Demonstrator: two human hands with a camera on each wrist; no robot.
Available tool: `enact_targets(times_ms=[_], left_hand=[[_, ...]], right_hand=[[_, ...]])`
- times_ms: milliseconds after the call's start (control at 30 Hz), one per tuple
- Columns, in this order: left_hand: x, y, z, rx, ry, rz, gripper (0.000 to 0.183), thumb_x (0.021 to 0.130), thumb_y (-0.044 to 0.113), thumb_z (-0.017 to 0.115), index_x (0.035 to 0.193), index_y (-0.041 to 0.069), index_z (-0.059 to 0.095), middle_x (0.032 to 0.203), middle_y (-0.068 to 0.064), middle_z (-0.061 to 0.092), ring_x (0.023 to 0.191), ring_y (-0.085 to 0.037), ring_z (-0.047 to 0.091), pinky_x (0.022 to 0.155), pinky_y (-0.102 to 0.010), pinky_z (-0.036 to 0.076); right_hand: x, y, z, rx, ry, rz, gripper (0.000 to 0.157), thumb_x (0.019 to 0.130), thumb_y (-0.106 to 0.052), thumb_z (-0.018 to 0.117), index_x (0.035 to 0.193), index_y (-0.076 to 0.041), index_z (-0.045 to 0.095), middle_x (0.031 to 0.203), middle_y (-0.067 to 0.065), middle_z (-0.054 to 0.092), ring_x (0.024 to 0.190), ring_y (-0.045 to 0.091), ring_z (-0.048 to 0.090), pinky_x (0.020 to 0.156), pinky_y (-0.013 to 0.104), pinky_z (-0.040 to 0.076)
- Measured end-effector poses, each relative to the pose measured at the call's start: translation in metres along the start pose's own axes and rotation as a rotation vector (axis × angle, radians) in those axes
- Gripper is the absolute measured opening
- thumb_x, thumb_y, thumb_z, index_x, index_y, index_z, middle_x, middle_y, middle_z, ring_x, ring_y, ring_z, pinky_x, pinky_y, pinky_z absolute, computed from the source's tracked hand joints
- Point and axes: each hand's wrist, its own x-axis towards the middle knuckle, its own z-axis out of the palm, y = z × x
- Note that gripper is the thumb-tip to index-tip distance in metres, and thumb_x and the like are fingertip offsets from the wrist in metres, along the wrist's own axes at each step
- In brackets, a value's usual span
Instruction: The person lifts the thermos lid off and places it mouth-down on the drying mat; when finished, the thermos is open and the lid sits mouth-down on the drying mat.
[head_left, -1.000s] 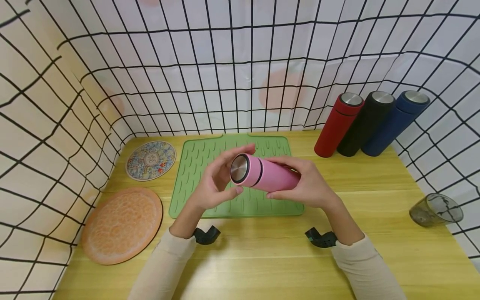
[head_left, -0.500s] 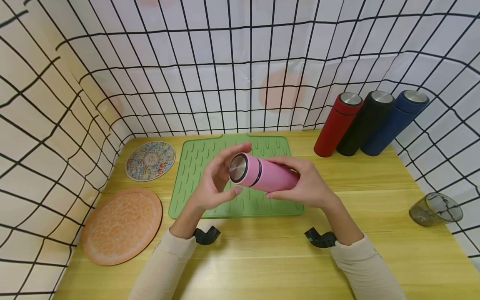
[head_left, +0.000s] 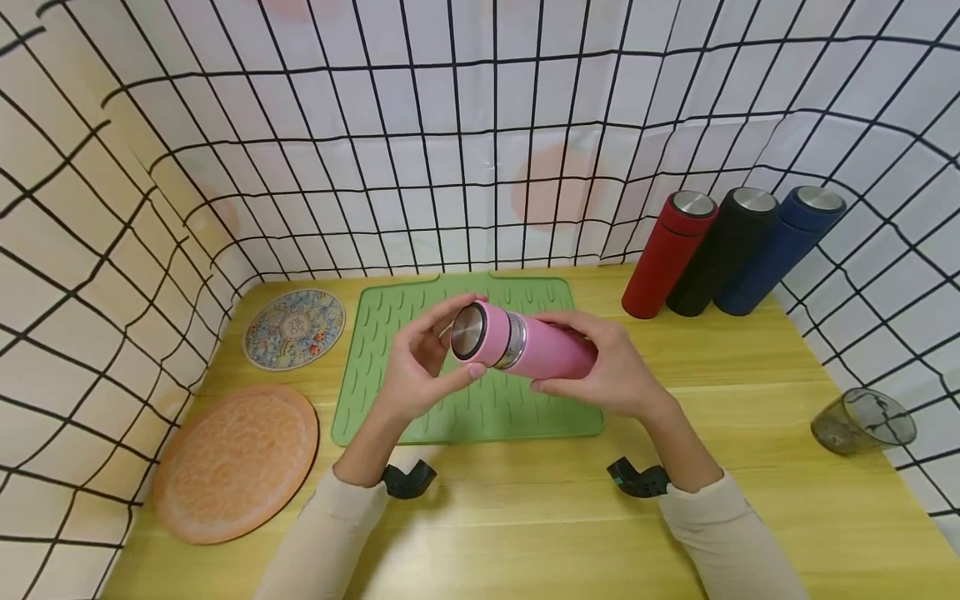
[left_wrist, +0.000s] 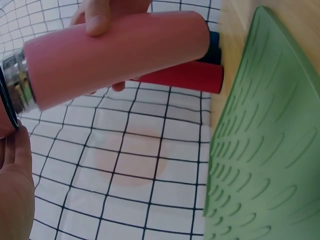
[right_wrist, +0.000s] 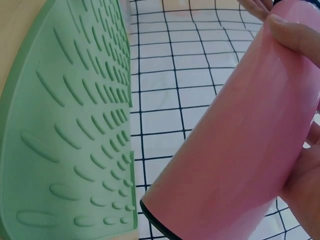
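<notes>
While the pink bottle is held tilted above the green mat, clear of its surface, the cap end points upward and to the left. A bare metal neck shows between cap and body.

The right hand is closed round the body, thumb on one side and fingers on the other. The left hand is partly closed and grips the cap by its edge between thumb and fingers.

Handling: treat the body as stiff; it should not give under a firm squeeze. Expect moderate weight, probably more if filled; the contents cannot be seen. The smooth painted wall is likely to slip under damp fingers, so wrap the palm round the middle of the body rather than pinching it. Take the cap by its pink side wall, keeping fingers off the polished neck. The bottle is unlikely to break if dropped, but the finish could dent or scratch. Keep the mouth raised to limit spilling.
</notes>
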Motion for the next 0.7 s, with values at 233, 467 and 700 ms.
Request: enact_targets(times_ms=[233,467,700], left_hand=[[0.004,0.000,-0.006,0.004,0.048,0.029,0.074,0.081,0.017,0.090,0.142,-0.006,0.055,0.141,-0.008,0.063,0.134,-0.024,0.056,0.108,-0.030,0.051],[0.003,0.003,-0.021,0.062,0.089,0.003,0.075,0.079,0.011,0.091,0.141,-0.009,0.055,0.140,-0.010,0.063,0.128,-0.025,0.058,0.105,-0.029,0.052],[-0.006,0.003,-0.040,0.166,0.146,-0.084,0.073,0.078,0.005,0.090,0.143,-0.002,0.057,0.142,-0.011,0.062,0.129,-0.025,0.057,0.111,-0.029,0.048]], right_hand=[[0.001,0.007,-0.010,-0.004,0.040,0.058,0.075,0.075,-0.015,0.093,0.142,-0.023,0.059,0.138,0.002,0.064,0.125,0.025,0.056,0.095,0.053,0.057],[0.006,0.024,-0.027,0.043,0.175,0.028,0.080,0.077,-0.003,0.089,0.146,-0.023,0.055,0.141,-0.003,0.062,0.133,0.014,0.052,0.117,0.049,0.041],[0.014,0.044,-0.044,0.063,0.313,0.128,0.078,0.084,-0.004,0.084,0.151,-0.025,0.050,0.144,-0.001,0.057,0.131,0.016,0.051,0.110,0.026,0.045]])
